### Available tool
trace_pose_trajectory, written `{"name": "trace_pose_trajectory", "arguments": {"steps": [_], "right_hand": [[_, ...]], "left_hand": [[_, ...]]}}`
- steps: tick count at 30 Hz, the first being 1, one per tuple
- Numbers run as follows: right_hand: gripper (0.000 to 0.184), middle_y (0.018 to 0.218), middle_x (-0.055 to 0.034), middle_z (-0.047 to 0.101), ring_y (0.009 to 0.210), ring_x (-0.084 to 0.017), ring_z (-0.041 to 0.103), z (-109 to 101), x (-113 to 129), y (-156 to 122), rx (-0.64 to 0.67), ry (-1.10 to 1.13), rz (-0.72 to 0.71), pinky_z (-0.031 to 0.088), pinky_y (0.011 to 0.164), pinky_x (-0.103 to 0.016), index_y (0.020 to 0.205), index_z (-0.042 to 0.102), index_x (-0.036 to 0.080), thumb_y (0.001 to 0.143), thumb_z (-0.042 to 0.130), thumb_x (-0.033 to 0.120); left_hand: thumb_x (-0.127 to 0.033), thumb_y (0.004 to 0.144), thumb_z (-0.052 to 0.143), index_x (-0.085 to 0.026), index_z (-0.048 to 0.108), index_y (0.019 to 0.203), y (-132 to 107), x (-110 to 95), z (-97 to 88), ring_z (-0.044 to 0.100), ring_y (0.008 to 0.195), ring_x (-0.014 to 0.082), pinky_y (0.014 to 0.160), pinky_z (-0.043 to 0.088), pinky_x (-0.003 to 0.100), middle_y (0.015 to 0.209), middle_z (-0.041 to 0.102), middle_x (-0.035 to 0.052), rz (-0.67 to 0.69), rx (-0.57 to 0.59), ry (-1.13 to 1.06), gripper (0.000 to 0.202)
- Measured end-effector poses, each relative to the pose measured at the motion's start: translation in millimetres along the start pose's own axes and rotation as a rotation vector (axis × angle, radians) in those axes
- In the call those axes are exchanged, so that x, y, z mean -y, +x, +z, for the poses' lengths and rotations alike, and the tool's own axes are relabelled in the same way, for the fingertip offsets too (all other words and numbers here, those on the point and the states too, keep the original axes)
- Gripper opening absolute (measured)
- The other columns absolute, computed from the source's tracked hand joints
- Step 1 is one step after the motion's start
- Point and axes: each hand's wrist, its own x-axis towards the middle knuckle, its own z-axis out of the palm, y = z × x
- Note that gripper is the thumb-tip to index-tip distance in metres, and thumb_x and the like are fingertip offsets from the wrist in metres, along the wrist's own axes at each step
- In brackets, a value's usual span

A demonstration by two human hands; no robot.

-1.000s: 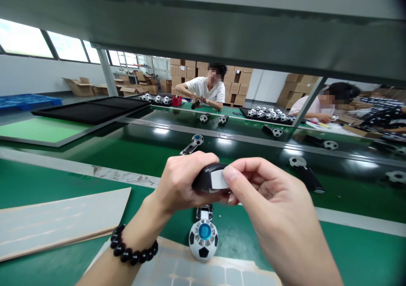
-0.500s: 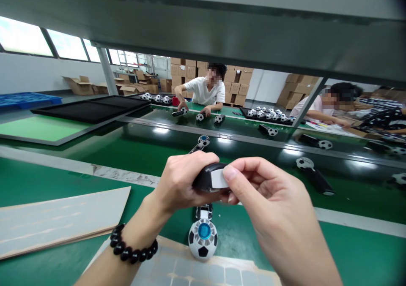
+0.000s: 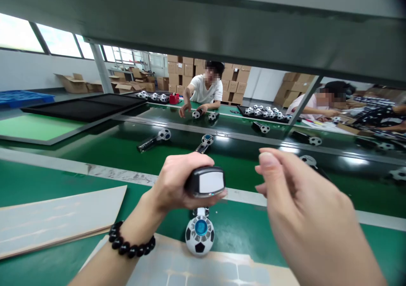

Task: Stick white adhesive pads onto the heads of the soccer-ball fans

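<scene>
My left hand (image 3: pixel 177 184) is wrapped round the black handle of a soccer-ball toy (image 3: pixel 199 235), held upright with the ball end down over a sticker sheet (image 3: pixel 203 273). A white sticker (image 3: pixel 211 181) sits on the handle's upper end. My right hand (image 3: pixel 298 201) hovers to the right of the handle, clear of it, fingers loosely curled with nothing visible in them.
A green conveyor belt (image 3: pixel 127 148) ahead carries several soccer-ball toys (image 3: pixel 154 139). A tan board (image 3: pixel 57 220) lies at my left. Across the belt two people sit working, one with a hand (image 3: pixel 183 110) on the belt, beside trays of balls (image 3: pixel 266 113). Cardboard boxes stack behind.
My right hand has let go of the sticker on the handle and pulled away to the right. The toys on the belt have drifted along it.
</scene>
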Motion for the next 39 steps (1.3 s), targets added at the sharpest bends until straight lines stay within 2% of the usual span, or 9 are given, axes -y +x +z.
{"name": "trace_pose_trajectory", "arguments": {"steps": [2,7,10,14,17,21,26,34,39], "right_hand": [[0.038,0.056,0.0026,0.063,0.044,-0.015,0.058,0.8,4.2,0.1,0.030,0.090,0.098,0.038,0.039,-0.024,0.091,0.070,0.026,0.100,0.045,0.054],[0.024,0.070,0.0046,0.068,0.059,-0.014,0.060,19.3,24.7,-1.5,0.580,0.648,0.137,0.048,0.052,-0.022,0.104,0.074,0.030,0.091,0.065,0.048],[0.022,0.089,0.0039,0.074,0.067,-0.012,0.063,29.6,19.3,1.4,0.674,0.814,0.045,0.051,0.060,-0.020,0.109,0.076,0.032,0.099,0.057,0.033],[0.037,0.090,-0.0005,0.073,0.063,-0.013,0.062,34.8,4.7,3.5,0.755,0.850,0.043,0.054,0.057,-0.024,0.125,0.071,0.030,0.105,0.041,0.041],[0.030,0.086,0.0011,0.075,0.064,-0.016,0.066,38.1,5.5,0.3,0.703,0.663,0.051,0.053,0.057,-0.024,0.124,0.069,0.031,0.096,0.061,0.039],[0.024,0.075,0.0038,0.074,0.066,-0.020,0.068,47.1,-0.3,3.4,0.516,0.225,0.094,0.049,0.056,-0.026,0.106,0.069,0.029,0.083,0.077,0.032],[0.033,0.088,-0.0023,0.074,0.079,-0.023,0.069,64.0,-63.3,32.0,0.287,0.029,0.204,0.055,0.074,-0.037,0.123,0.063,0.023,0.093,0.068,0.038],[0.030,0.130,-0.0097,0.065,0.111,-0.026,0.066,105.3,-172.4,17.3,0.424,-0.110,0.245,0.057,0.093,-0.049,0.125,0.064,0.019,0.098,0.067,0.031],[0.028,0.131,-0.0098,0.065,0.117,-0.028,0.064,67.2,-205.4,-17.5,0.390,-0.089,0.261,0.053,0.099,-0.052,0.124,0.065,0.019,0.100,0.065,0.031]], "left_hand": [[-0.035,0.081,0.081,-0.018,0.051,0.128,-3.4,-0.4,0.9,0.069,0.066,0.0137,0.058,0.059,0.021,0.090,0.070,0.0052,-0.031,-0.047,-0.164,0.059],[-0.037,0.088,0.075,-0.035,0.032,0.152,-9.6,-2.0,0.7,0.072,0.087,0.0204,0.061,0.064,0.028,0.129,0.063,0.0139,-0.109,-0.088,-0.391,0.077],[-0.034,0.083,0.079,-0.034,0.030,0.153,-10.5,2.4,-0.4,0.072,0.094,0.0228,0.062,0.065,0.028,0.132,0.061,0.0142,-0.078,-0.075,-0.407,0.085],[-0.031,0.079,0.081,-0.034,0.026,0.154,-14.3,9.5,-0.3,0.072,0.091,0.0218,0.062,0.065,0.027,0.130,0.061,0.0137,-0.075,-0.022,-0.411,0.093],[-0.034,0.083,0.077,-0.038,0.016,0.156,-19.1,10.4,2.3,0.073,0.092,0.0221,0.069,0.065,0.031,0.139,0.057,0.0148,-0.158,0.085,-0.376,0.095],[-0.031,0.085,0.069,-0.036,0.010,0.158,-21.6,15.1,8.5,0.069,0.115,0.0298,0.088,0.062,0.041,0.152,0.048,0.0176,-0.376,0.447,-0.184,0.093],[-0.049,0.089,0.060,-0.027,0.029,0.155,-24.7,55.4,23.8,0.040,0.147,0.0323,0.118,0.041,0.048,0.160,0.037,0.0125,-0.767,0.773,0.072,0.076],[-0.043,0.099,0.056,-0.024,0.051,0.143,-34.9,122.4,114.2,0.054,0.133,0.0345,0.109,0.046,0.057,0.153,0.045,0.0142,-0.918,1.119,0.153,0.048],[-0.039,0.097,0.064,-0.016,0.060,0.128,-37.4,132.4,154.2,0.060,0.120,0.0287,0.102,0.052,0.053,0.134,0.059,0.0122,-0.888,1.186,0.176,0.039]]}}
